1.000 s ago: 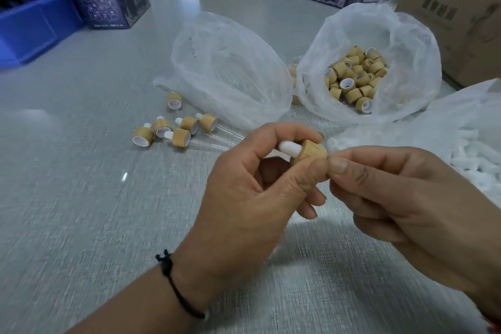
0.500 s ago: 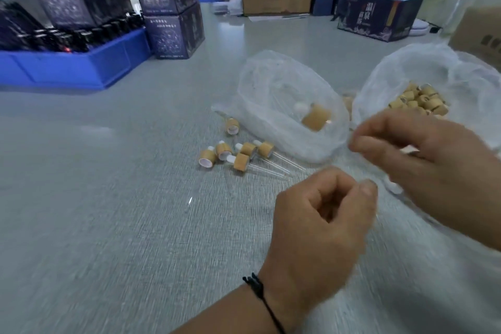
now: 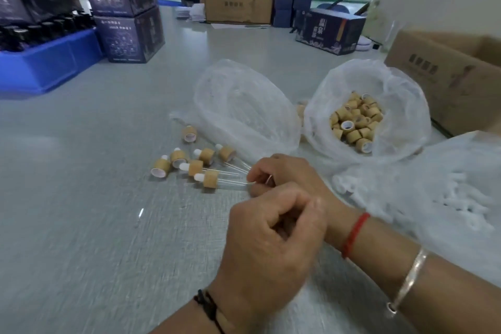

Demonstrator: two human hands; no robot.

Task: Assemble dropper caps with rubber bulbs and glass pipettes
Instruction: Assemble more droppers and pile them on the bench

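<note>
The right hand (image 3: 284, 173) reaches across the grey table (image 3: 81, 198) to the nearest assembled dropper (image 3: 211, 178), its fingertips curled and pinching the far end of that dropper's glass pipette (image 3: 235, 183). The dropper lies on its side, bamboo-coloured cap toward the left with the white rubber bulb (image 3: 199, 177) sticking out beyond it. The left hand (image 3: 273, 236) hovers just in front of the right wrist, fingers curled into a loose fist with thumb against forefinger; whether it holds anything small inside is hard to tell, but nothing shows.

Just behind the held dropper lies the cluster of finished droppers (image 3: 200, 160), some with pipettes pointing right, plus a lone cap (image 3: 189, 133) farther back. Behind that cluster sits a crumpled clear plastic bag (image 3: 244, 106). To the right of it, an open bag of loose caps (image 3: 355, 122) rests on the table. Right of the hands, another bag of white bulbs (image 3: 461, 198) spreads toward the edge of view. A cardboard box (image 3: 447, 78) stands behind the cap bag.
</note>
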